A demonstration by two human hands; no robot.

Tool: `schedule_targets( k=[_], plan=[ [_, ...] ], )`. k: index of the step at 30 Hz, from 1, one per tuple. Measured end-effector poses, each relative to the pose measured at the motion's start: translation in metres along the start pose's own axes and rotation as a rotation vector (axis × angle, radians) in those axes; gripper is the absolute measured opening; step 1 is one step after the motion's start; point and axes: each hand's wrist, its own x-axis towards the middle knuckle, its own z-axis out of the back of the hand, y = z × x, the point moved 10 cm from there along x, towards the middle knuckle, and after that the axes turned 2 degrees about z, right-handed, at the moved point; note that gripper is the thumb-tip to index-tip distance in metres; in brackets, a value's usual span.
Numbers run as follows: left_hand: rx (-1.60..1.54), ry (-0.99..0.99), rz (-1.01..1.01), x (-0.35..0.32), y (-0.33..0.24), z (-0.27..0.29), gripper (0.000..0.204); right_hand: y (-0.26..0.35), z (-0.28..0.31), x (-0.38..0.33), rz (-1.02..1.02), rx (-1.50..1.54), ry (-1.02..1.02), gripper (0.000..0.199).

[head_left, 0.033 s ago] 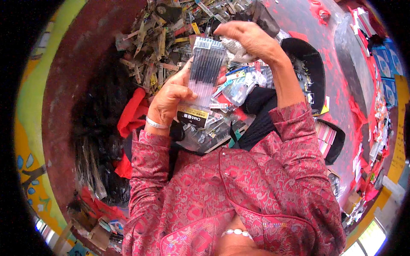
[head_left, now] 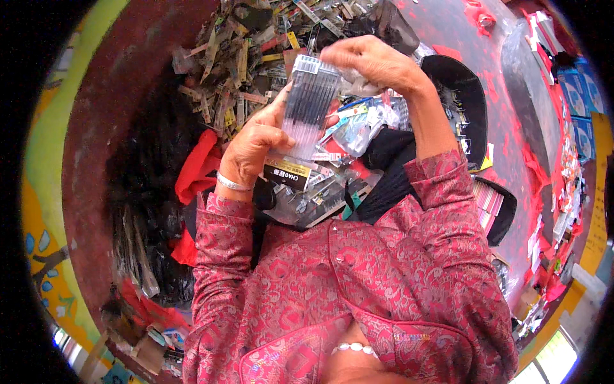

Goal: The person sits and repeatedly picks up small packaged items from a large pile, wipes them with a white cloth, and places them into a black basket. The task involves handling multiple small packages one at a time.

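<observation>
red patterned jacket [head_left: 275,301] nearest. left hand [head_left: 256,141] grips clear flat pack [head_left: 311,110], thumb [head_left: 275,136] across front, fingertips [head_left: 333,120] at right edge. pack in front of jacket, above scraps [head_left: 366,133]: slim rods [head_left: 308,97] side by side inside, dark toward far end, pale pink toward near end; black-and-gold label [head_left: 288,175] at near end, barcode [head_left: 307,64] at far end. right hand [head_left: 380,64] bent at pack's far corner; cannot tell if gripping. farther off, heap of strips [head_left: 240,64].

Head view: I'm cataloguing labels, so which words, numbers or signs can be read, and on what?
Black-and-yellow label, packet in the left hand: pale lettering, partly readable, but I don't copy printed words.
Barcode, packet's far end: any digits too small to read.
Yellow panel, right edge: marks too blurred.
</observation>
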Motion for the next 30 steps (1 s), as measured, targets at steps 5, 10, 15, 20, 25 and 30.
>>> schedule_targets(
  k=[5, 10, 15, 20, 25, 30],
  plan=[
    [0.155, -0.022, 0.004, -0.008, -0.005, 0.017, 0.085, 0.002, -0.023, -0.006, -0.024, 0.13, 0.263, 0.026],
    [-0.348, 0.043, -0.216, -0.019, -0.055, 0.038, 0.062, -0.011, 0.004, -0.001, -0.057, 0.791, -0.043, 0.016],
    [-0.369, -0.021, -0.397, -0.009, -0.065, 0.052, 0.056, -0.024, 0.0, 0.01, -0.001, 0.947, -0.29, 0.014],
    [-0.112, -0.217, -0.539, -0.007, -0.066, 0.057, 0.058, -0.015, -0.058, -0.003, -0.102, 0.875, -0.39, 0.02],
    [-0.274, -0.249, -0.611, -0.011, -0.074, 0.075, 0.048, -0.018, -0.106, -0.018, -0.255, 0.725, -0.09, 0.023],
    [-0.07, -0.393, -0.474, -0.021, -0.07, 0.08, 0.049, -0.022, -0.009, -0.015, -0.018, 0.534, -0.457, 0.018]
  ],
)
